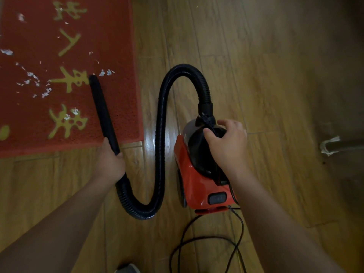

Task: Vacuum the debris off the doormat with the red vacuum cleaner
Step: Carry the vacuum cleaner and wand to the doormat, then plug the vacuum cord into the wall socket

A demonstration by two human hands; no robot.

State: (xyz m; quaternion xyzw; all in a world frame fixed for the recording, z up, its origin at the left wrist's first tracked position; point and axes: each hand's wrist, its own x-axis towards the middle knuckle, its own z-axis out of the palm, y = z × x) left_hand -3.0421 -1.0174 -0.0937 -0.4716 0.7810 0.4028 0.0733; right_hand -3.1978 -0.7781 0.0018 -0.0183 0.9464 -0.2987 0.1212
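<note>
Nearest, the power cord (pixel 243 227) trailed slack over the floor. The left hand (pixel 110 162) gripped the rigid nozzle (pixel 104 113) at its base, judged the sound hold, as the ribbed hose (pixel 162 146) looked floppy. The right hand (pixel 226 142) curled over the black top of the red vacuum cleaner (pixel 195 190), seemingly compact and liftable. Beyond, the nozzle tip lay on the doormat (pixel 114 46) near light debris (pixel 32 75).

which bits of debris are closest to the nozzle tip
The pair of white scraps just right of the nozzle tip, by the right edge of the doormat; all others lie farther left or below.
</note>
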